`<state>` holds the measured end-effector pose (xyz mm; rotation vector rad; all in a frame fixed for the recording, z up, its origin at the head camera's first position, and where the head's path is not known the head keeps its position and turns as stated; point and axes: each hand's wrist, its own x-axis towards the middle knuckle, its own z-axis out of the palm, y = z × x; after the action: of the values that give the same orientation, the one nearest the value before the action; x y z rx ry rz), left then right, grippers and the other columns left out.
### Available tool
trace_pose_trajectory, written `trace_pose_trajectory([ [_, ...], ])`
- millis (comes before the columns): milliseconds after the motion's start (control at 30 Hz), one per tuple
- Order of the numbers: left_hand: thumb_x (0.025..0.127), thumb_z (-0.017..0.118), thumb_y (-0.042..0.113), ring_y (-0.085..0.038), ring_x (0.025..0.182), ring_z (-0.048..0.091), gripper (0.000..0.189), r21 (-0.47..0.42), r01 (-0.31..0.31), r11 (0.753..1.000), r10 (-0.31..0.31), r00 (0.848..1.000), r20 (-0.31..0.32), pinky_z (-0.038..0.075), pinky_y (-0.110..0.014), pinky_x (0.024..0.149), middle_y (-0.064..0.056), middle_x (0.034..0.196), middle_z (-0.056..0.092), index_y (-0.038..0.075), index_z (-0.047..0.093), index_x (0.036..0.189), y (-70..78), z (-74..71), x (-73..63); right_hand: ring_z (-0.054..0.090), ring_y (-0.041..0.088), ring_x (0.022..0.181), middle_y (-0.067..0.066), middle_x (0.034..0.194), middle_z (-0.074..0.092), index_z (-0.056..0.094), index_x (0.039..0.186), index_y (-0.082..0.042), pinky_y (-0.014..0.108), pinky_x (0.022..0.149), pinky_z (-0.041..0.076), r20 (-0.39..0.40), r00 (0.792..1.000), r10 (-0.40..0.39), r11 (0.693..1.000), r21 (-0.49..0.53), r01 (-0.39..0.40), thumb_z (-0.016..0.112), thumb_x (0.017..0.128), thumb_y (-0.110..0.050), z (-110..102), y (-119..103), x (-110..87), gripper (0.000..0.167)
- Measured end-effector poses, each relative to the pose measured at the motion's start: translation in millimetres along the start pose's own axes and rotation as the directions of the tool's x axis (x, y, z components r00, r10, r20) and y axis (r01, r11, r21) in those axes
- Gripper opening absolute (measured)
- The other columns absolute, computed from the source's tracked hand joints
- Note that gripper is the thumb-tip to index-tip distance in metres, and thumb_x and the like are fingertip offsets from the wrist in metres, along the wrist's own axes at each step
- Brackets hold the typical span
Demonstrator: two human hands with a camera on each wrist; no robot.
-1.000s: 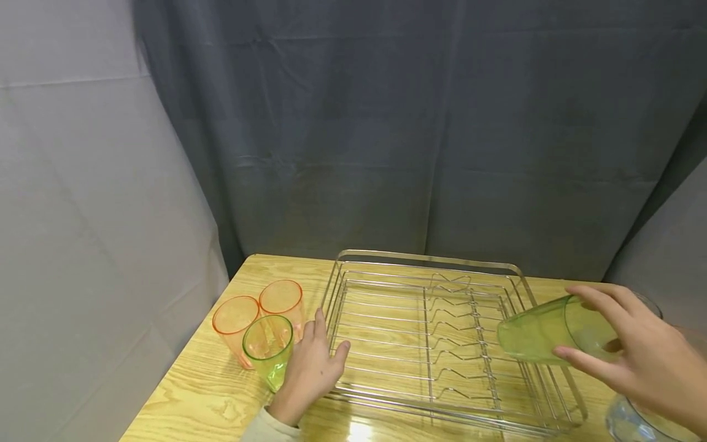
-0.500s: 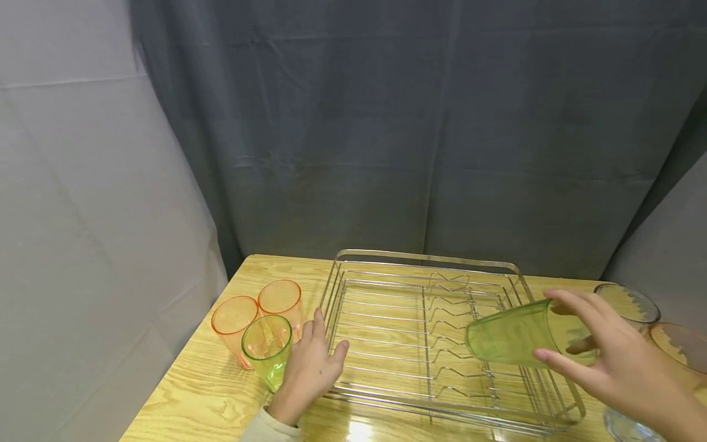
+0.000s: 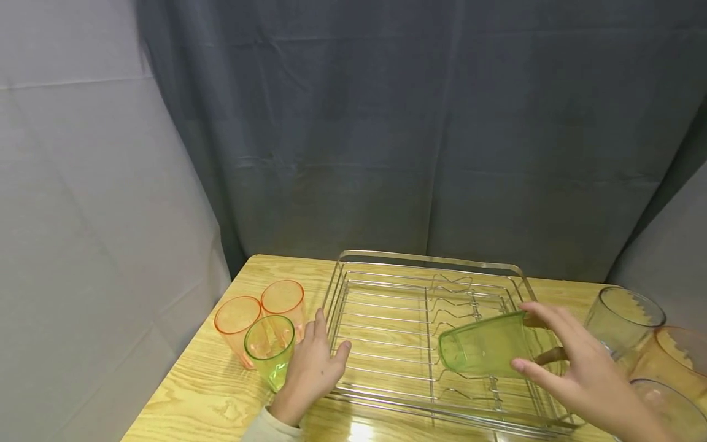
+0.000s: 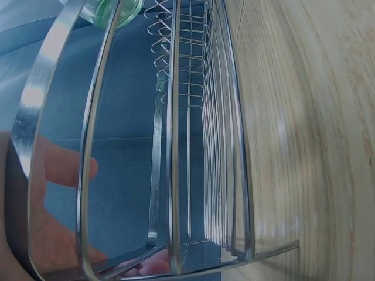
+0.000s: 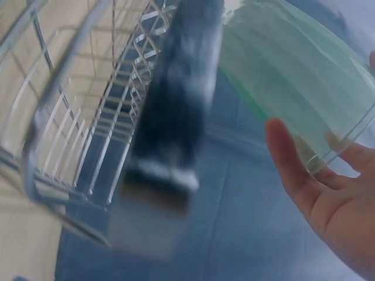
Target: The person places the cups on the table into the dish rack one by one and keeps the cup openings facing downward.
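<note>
My right hand (image 3: 580, 368) grips a green see-through tumbler (image 3: 483, 347) near its rim. Tipped almost onto its side, the tumbler points its base left over the right part of the wire dish rack (image 3: 425, 259). In the right wrist view, thumb and fingers wrap the rim end of the green tumbler (image 5: 299, 70). My left hand (image 3: 313, 362) lies at the rack's left side, its fingers extended along the frame. The left wrist view shows that hand (image 4: 53, 205) behind the metal bars. Just left of it stands another green tumbler (image 3: 269, 353).
Two orange tumblers, one nearer (image 3: 237, 325) and one farther (image 3: 283, 301), stand on the wooden table (image 3: 182, 393) at left. Right of the rack are a clear tumbler (image 3: 624, 322), an orange one (image 3: 671, 362) and another clear one (image 3: 668, 408). A dark curtain (image 3: 353, 153) hangs behind.
My right hand has carried the green tumbler leftward and slightly down, from the rack's right edge to over its wire dividers. The left hand stays in place.
</note>
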<state>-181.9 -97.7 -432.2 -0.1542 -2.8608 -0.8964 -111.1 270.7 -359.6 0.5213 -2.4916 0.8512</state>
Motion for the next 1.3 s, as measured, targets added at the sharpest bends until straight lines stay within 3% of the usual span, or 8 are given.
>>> trace_pose_trajectory([
  [167, 0.093, 0.063, 0.042, -0.048, 0.108, 0.061, 0.087, -0.005, -0.005, 1.0, 0.005, 1.0, 0.002, 0.054, -0.058, 0.087, -0.03, 0.139, 0.049, -0.006, 0.023, 0.154, 1.3, -0.3, -0.9, 0.04, -0.018, 0.116, -0.022, 0.133, 0.042, 0.042, 0.148, -0.019, 0.011, 0.064, 0.052, -0.006, 1.0, 0.0, 0.999, 0.044, 0.0, 0.083, 0.076, -0.005, 5.7, -4.3, -0.7, 0.084],
  [733, 0.093, 0.063, 0.041, -0.045, 0.11, 0.061, 0.084, -0.021, 0.004, 1.0, -0.005, 0.999, -0.037, 0.055, -0.055, 0.089, -0.029, 0.14, 0.049, -0.004, 0.026, 0.154, 0.8, 3.7, -1.8, 0.042, -0.016, 0.118, -0.025, 0.137, 0.043, 0.043, 0.148, -0.014, 0.009, 0.069, 0.05, -0.021, 1.0, 0.006, 0.995, 0.098, -0.004, 0.081, 0.075, 0.003, -1.1, -0.4, -4.6, 0.084],
  [867, 0.092, 0.064, 0.037, -0.041, 0.115, 0.059, 0.077, 0.0, -0.046, 0.999, 0.046, 0.994, -0.095, 0.054, -0.053, 0.091, -0.027, 0.142, 0.047, -0.005, 0.034, 0.15, 1.4, 2.1, -0.9, 0.041, -0.016, 0.119, -0.026, 0.139, 0.041, 0.042, 0.149, -0.015, 0.01, 0.069, 0.05, -0.015, 1.0, 0.018, 0.994, 0.104, -0.016, 0.079, 0.077, 0.003, -3.4, -0.4, -3.8, 0.083],
  [967, 0.092, 0.065, 0.033, -0.042, 0.121, 0.056, 0.069, 0.046, -0.114, 0.992, 0.119, 0.982, -0.149, 0.055, -0.054, 0.09, -0.027, 0.142, 0.046, -0.006, 0.043, 0.144, 2.9, 0.1, -0.5, 0.04, -0.017, 0.119, -0.026, 0.138, 0.041, 0.042, 0.15, -0.017, 0.009, 0.07, 0.05, -0.012, 1.0, 0.028, 0.995, 0.099, -0.026, 0.079, 0.079, 0.001, -4.3, -1.1, -2.9, 0.082],
  [1067, 0.091, 0.067, 0.03, -0.045, 0.123, 0.056, 0.062, 0.129, -0.197, 0.972, 0.221, 0.951, -0.217, 0.057, -0.054, 0.089, -0.029, 0.142, 0.046, -0.007, 0.05, 0.138, 5.7, -2.8, -1.3, 0.04, -0.017, 0.119, -0.026, 0.138, 0.041, 0.042, 0.149, -0.017, 0.008, 0.071, 0.049, -0.012, 1.0, 0.028, 0.994, 0.103, -0.027, 0.078, 0.079, 0.0, -4.4, -1.7, -2.4, 0.081],
  [1133, 0.089, 0.07, 0.028, -0.045, 0.123, 0.057, 0.058, 0.202, -0.271, 0.941, 0.32, 0.908, -0.269, 0.058, -0.053, 0.088, -0.03, 0.14, 0.05, -0.007, 0.055, 0.132, 9.7, -6.4, -2.9, 0.04, -0.017, 0.119, -0.025, 0.139, 0.041, 0.043, 0.149, -0.017, 0.008, 0.071, 0.049, -0.01, 1.0, 0.026, 0.994, 0.109, -0.025, 0.078, 0.079, 0.001, -3.9, -2.1, -2.0, 0.08],
  [1200, 0.086, 0.074, 0.026, -0.041, 0.12, 0.061, 0.054, 0.28, -0.355, 0.892, 0.434, 0.844, -0.313, 0.059, -0.048, 0.088, -0.027, 0.135, 0.056, -0.004, 0.059, 0.128, 16.0, -11.5, -4.6, 0.041, -0.017, 0.119, -0.025, 0.14, 0.041, 0.042, 0.149, -0.016, 0.009, 0.072, 0.05, -0.007, 1.0, 0.021, 0.993, 0.119, -0.02, 0.077, 0.079, 0.002, -2.5, -2.4, -1.3, 0.08],
  [1300, 0.081, 0.079, 0.027, -0.033, 0.116, 0.064, 0.052, 0.351, -0.492, 0.797, 0.598, 0.726, -0.34, 0.06, -0.041, 0.086, -0.019, 0.127, 0.062, 0.0, 0.062, 0.123, 27.6, -21.3, -8.5, 0.042, -0.015, 0.12, -0.023, 0.141, 0.042, 0.042, 0.149, -0.016, 0.01, 0.072, 0.05, -0.002, 1.0, 0.009, 0.99, 0.138, -0.008, 0.075, 0.08, 0.003, 1.8, -4.3, 1.8, 0.079],
])
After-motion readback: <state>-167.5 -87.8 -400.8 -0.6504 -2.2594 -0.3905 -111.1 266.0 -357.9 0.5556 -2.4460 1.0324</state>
